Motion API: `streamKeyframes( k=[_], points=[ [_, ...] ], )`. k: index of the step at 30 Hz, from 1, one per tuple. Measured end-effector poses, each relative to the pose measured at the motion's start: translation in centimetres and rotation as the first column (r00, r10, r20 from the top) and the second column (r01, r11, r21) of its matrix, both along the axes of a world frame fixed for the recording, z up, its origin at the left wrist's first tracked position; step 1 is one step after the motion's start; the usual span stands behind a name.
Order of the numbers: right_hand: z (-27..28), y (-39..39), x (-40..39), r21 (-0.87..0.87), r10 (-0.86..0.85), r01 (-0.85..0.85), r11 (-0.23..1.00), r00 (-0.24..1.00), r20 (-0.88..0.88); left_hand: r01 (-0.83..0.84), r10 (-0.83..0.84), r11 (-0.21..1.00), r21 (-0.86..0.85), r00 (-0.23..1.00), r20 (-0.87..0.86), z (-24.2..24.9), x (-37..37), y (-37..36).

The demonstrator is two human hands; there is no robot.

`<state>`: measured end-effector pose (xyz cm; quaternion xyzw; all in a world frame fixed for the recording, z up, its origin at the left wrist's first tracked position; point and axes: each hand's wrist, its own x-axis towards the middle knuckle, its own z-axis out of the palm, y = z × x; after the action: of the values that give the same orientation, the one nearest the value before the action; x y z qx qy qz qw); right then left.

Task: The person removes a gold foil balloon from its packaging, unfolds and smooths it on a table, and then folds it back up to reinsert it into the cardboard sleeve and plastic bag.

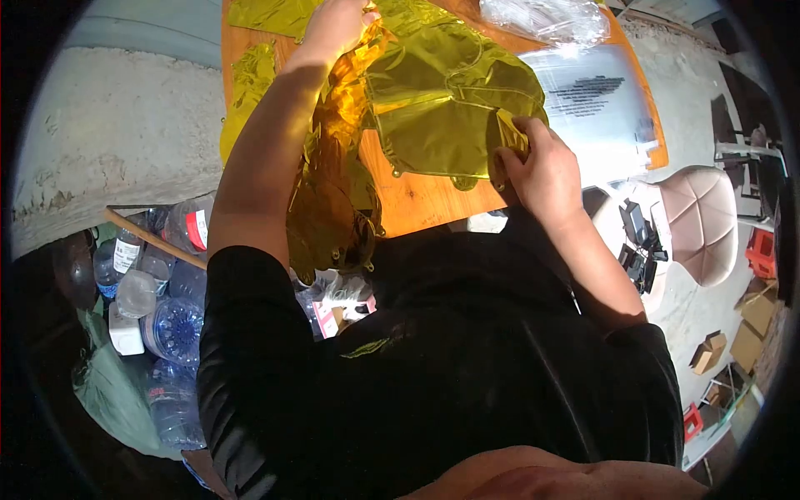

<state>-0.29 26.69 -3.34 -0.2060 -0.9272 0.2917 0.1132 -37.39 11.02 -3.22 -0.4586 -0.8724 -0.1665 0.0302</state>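
Observation:
A shiny gold foil sheet (450,100) with seams and small round tabs lies over the wooden table (433,204). At its right edge my right hand (546,171) pinches a folded bit of the foil between thumb and fingers. Near the top of the view my left hand (342,29) is closed on crumpled gold foil (346,100); its fingertips are partly out of sight. More gold foil hangs below my left forearm, over the table's front edge. Other gold foil pieces (252,79) lie at the table's left side.
Clear plastic bags (587,108) with black print lie on the table's right, beneath a crumpled clear wrapper (546,18). Plastic bottles (173,329) and a green bag (117,400) are at the lower left. A beige padded chair (700,225) stands at the right, cardboard boxes (754,321) beyond.

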Motion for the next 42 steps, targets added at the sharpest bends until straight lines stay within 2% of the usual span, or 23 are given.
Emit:
streamKeyframes(
  k=[3, 5, 6, 7, 8, 9, 13, 15, 16, 18, 20, 22, 23, 24, 26, 31, 35, 37, 38, 40, 41, 42],
  points=[
    [0.9, -0.2, 0.4, 0.026, -0.02, 0.019, 0.999, 1.0, 0.021, -0.003, 0.003, 1.0, -0.002, 0.999, -0.043, -0.9, 0.1, 0.2],
    [1.3, -0.2, 0.6, 0.091, -0.038, 0.048, 0.995, 0.994, -0.107, -0.014, 0.016, 1.0, 0.025, 0.997, -0.071, -1.4, -0.2, -0.1],
    [1.2, 0.1, 0.7, 0.092, -0.04, 0.05, 0.995, 0.994, -0.102, 0.083, -0.086, 0.964, 0.252, 0.996, 0.002, -1.5, -0.2, -0.3],
    [1.0, 0.8, 0.9, 0.159, 0.004, 0.023, 0.987, 0.987, -0.163, 0.153, -0.199, 0.869, 0.47, 0.979, 0.051, -1.7, -0.1, -0.4],
    [0.9, 1.3, 1.0, 0.227, 0.052, -0.001, 0.974, 0.974, -0.221, 0.191, -0.316, 0.722, 0.665, 0.946, 0.072, -1.9, 0.0, -0.5],
    [1.2, 1.6, 0.9, 0.231, 0.072, -0.016, 0.973, 0.97, -0.234, -0.035, 0.068, 0.966, 0.255, 0.99, -0.12, 0.5, 2.4, 0.1],
    [1.5, 2.7, 0.6, 0.229, 0.069, -0.016, 0.973, 0.971, -0.228, 0.078, -0.048, 0.96, 0.27, 0.992, -0.116, 3.6, 7.8, -1.4],
    [1.5, 3.1, 0.3, 0.245, 0.072, -0.012, 0.97, 0.969, -0.238, 0.0, -0.012, 0.995, 0.099, 0.992, 0.123, 5.1, 11.2, -2.2],
    [1.4, 3.2, 0.0, 0.262, 0.077, -0.009, 0.965, 0.966, -0.247, -0.003, -0.009, 0.995, 0.097, 0.992, 0.123, 5.2, 12.0, -2.9],
    [1.1, 3.5, -0.6, 0.292, 0.105, -0.032, 0.956, 0.965, -0.239, 0.224, -0.247, 0.964, 0.142, 0.954, 0.171, 4.5, 12.8, -4.5],
    [1.0, 3.5, -1.1, 0.321, 0.135, -0.056, 0.946, 0.963, -0.232, 0.258, -0.281, 0.956, 0.137, 0.942, 0.184, 2.4, 12.1, -5.2],
    [1.1, 3.4, -1.6, 0.288, 0.105, -0.068, 0.955, 0.988, -0.116, 0.356, -0.343, 0.931, 0.082, 0.929, -0.136, -0.6, 11.0, -5.7],
    [1.1, 3.4, -1.8, 0.289, 0.107, -0.069, 0.955, 0.987, -0.118, 0.317, -0.319, 0.948, 0.037, 0.944, 0.088, -0.4, 11.2, -5.9],
    [1.1, 3.4, -1.9, 0.303, 0.111, -0.088, 0.949, 0.992, -0.057, 0.315, -0.317, 0.948, 0.037, 0.944, 0.086, -0.5, 11.5, -5.7],
    [1.0, 3.6, -2.3, 0.317, 0.113, -0.108, 0.942, 0.994, 0.002, 0.236, -0.224, 0.954, -0.184, 0.971, 0.088, -1.0, 11.9, -5.1],
    [-0.1, 4.0, -3.1, 0.262, 0.086, -0.076, 0.962, 0.996, -0.028, 0.248, -0.226, 0.95, -0.192, 0.966, 0.126, -1.5, 11.7, -4.8],
    [0.3, 3.9, -3.4, 0.214, 0.07, -0.072, 0.974, 0.997, 0.017, 0.255, -0.237, 0.944, -0.208, 0.966, 0.108, -2.0, 10.9, -4.6],
    [1.6, 3.1, -3.2, 0.05, 0.063, -0.062, 0.997, 0.998, -0.011, 0.263, -0.246, 0.945, -0.194, 0.963, 0.105, -2.4, 10.7, -4.7],
    [2.0, 2.6, -3.2, 0.051, 0.064, -0.064, 0.997, 0.998, -0.01, 0.272, -0.256, 0.945, -0.183, 0.961, 0.104, -2.4, 10.7, -4.8],
    [2.6, 1.7, -3.1, -0.303, -0.034, 0.013, 0.953, 0.997, -0.065, 0.269, -0.255, 0.947, -0.174, 0.962, 0.098, -2.6, 10.7, -4.9],
    [2.3, 1.4, -2.7, -0.303, -0.032, 0.011, 0.953, 0.997, -0.063, 0.269, -0.257, 0.949, -0.165, 0.962, 0.09, -2.7, 10.8, -4.9],
    [1.5, 1.0, -2.3, -0.142, -0.029, 0.013, 0.99, 0.994, -0.107, 0.267, -0.255, 0.95, -0.164, 0.963, 0.09, -2.7, 10.8, -4.9]
  ],
)
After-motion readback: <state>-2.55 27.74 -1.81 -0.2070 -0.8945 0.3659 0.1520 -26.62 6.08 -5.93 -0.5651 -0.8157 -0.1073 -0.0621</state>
